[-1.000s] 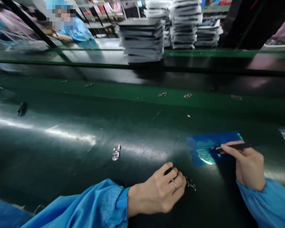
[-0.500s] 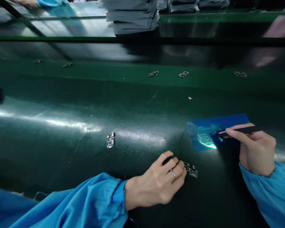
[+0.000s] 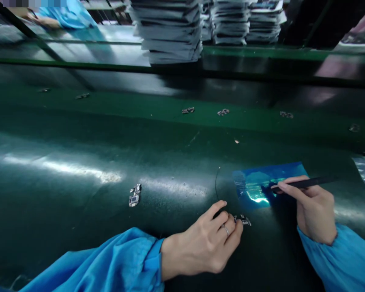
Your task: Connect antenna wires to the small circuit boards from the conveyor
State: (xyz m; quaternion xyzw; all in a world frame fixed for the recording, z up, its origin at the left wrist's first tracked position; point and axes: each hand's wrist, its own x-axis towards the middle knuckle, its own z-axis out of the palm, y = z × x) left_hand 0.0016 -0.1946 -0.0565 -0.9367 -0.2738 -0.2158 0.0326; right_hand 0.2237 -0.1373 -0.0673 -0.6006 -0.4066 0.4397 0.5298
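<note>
— Left hand point(image 3: 207, 247) is curled down on the desk point(image 3: 79, 162), fingertips pinched together on a small circuit board point(image 3: 242, 220) that peeks out just past the ring finger. Right hand point(image 3: 314, 211) is closed around a thin black tool point(image 3: 304, 183), held like a pen, its tip over the blue sheet point(image 3: 261, 184).

— Where's the tip landing, can you see?

— Near the bright patch on the sheet, among rows of tiny marks. Too small for me to say what they are.

— So what's the worry?

— Slip risk, I'd say. That board is held only at its edge, flat on a glossy dark surface. Any sideways push and it could skate out from under the fingers.

— And the tool?

— Thin tip, tiny pieces. If something comes off the sheet and the wrist wobbles on the way to the board, it could drop onto the dark desk and be hard to spot. The glare doesn't help.

— Another board sits out there too?

— Yes, a second small board point(image 3: 134, 195) lies alone, well to the left of the hand. A loose blue sleeve point(image 3: 118, 259) dragging across could sweep it. More little pieces point(image 3: 187, 110) lie on the green belt point(image 3: 140, 109) beyond, and stacked trays point(image 3: 170, 32) stand behind it.
</note>
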